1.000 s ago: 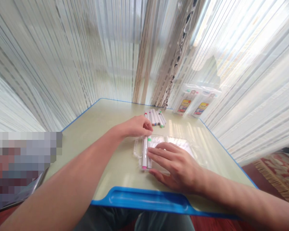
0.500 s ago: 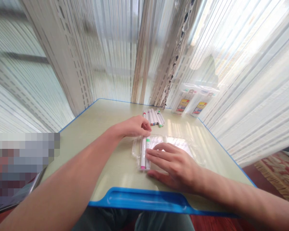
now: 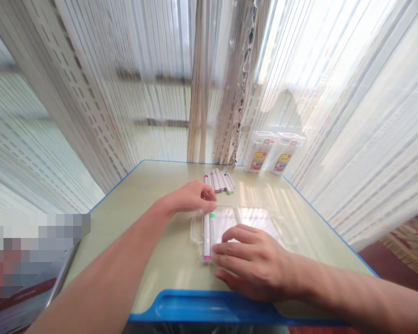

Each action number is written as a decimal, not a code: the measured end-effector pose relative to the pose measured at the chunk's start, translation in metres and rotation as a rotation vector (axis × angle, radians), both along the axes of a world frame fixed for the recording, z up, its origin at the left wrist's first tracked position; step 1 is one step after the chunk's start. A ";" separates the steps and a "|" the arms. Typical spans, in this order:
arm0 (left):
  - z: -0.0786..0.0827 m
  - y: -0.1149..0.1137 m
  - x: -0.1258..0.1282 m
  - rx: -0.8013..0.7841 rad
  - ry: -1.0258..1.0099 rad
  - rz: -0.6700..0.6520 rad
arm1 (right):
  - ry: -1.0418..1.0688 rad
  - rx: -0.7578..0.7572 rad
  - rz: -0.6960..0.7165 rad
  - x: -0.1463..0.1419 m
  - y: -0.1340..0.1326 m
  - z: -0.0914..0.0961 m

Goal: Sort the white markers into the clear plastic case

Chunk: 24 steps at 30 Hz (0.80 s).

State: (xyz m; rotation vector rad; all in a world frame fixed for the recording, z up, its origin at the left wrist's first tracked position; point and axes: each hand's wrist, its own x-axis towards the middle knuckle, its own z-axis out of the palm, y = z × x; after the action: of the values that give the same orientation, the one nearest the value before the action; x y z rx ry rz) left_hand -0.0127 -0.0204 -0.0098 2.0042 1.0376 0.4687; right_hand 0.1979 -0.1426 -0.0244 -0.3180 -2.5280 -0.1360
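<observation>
A clear plastic case point(image 3: 195, 232) lies opened flat on the table. Side by side in its left part are a white marker with a pink end point(image 3: 206, 239) and a white marker with a green band point(image 3: 212, 229). My left hand point(image 3: 197, 195) hovers at the far ends of these markers, fingers loosely curled, thumb apart, nothing visible in its grasp. Over the near side of the case is my right hand point(image 3: 252, 260); its fingers reach left, spread apart, with the tips beside or touching the green-banded marker's lower end. That hand covers part of the case.
Beyond the case lies a bunch of several white markers point(image 3: 219, 181) with coloured ends. Two clear marker boxes point(image 3: 258, 155) with labels stand at the table's back right. A blue tray edge point(image 3: 216, 304) runs along the front; string curtains point(image 3: 160, 106) hang behind.
The camera view has tilted up, so everything sits lower in the picture. My right hand's fingers have eased slightly off the markers; the left hand stays at their far ends.
</observation>
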 end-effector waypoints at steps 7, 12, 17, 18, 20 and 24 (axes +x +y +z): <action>-0.001 -0.002 0.007 0.316 0.077 0.380 | 0.034 0.024 0.015 0.004 -0.002 0.008; -0.010 0.004 0.007 0.417 0.136 0.464 | 0.047 0.042 -0.009 0.008 0.002 0.006; -0.015 0.007 0.005 0.500 0.275 0.393 | 0.055 0.060 -0.039 0.012 0.007 0.006; -0.015 0.008 0.005 0.513 0.303 0.389 | 0.057 0.059 -0.043 0.012 0.007 0.006; -0.016 0.009 0.004 0.527 0.346 0.402 | 0.058 0.053 -0.050 0.014 0.008 0.006; -0.017 0.012 -0.002 0.520 0.389 0.473 | 0.079 0.041 -0.048 0.016 0.010 0.006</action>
State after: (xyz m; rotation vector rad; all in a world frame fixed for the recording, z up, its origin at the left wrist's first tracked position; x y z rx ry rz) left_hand -0.0147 -0.0085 -0.0264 2.3553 1.7987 0.6633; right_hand 0.2143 -0.1324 -0.0187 -0.3609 -2.4372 -0.1898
